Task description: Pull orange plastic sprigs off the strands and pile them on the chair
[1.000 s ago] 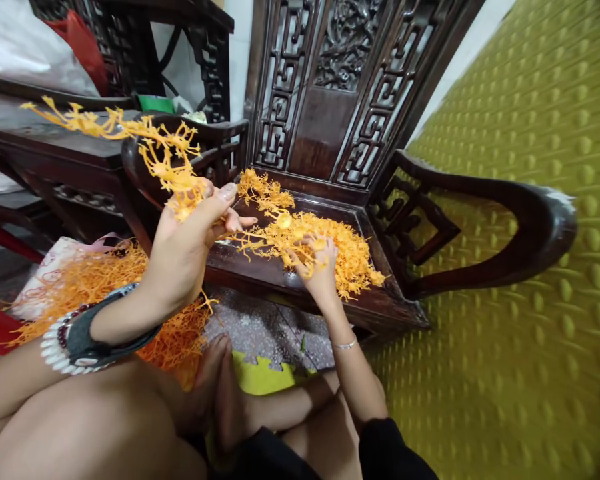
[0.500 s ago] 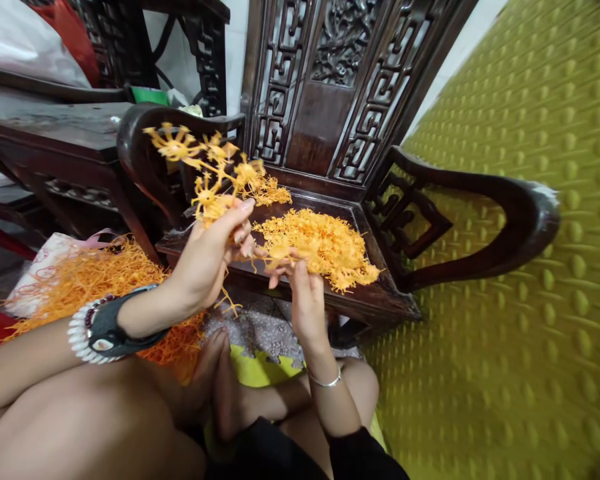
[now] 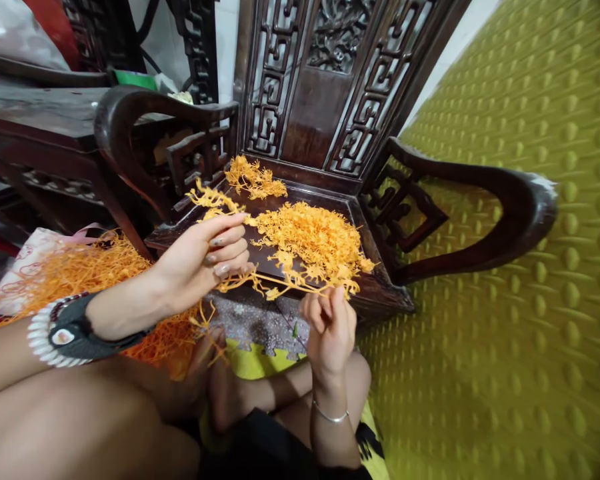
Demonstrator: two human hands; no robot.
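Note:
My left hand [image 3: 203, 257] is closed on a branching strip of orange-yellow plastic flower pieces [image 3: 260, 283] that stretches across to my right hand [image 3: 330, 327], whose fingers pinch its other end. Both hands hover just in front of the seat of a dark carved wooden chair [image 3: 375, 293]. A heap of small loose orange-yellow pieces [image 3: 315, 240] lies on the seat, and a smaller cluster [image 3: 253, 177] lies nearer the chair back.
A large pile of orange plastic strands [image 3: 95, 267] lies on a bag at the left, beside my knee. A dark wooden table [image 3: 40, 120] stands behind the left armrest. A yellow-green studded mat [image 3: 505, 320] covers the right side.
My left hand lowered its strip from above the armrest to seat level. My right hand left the heap, drew back toward me and took the strip's other end.

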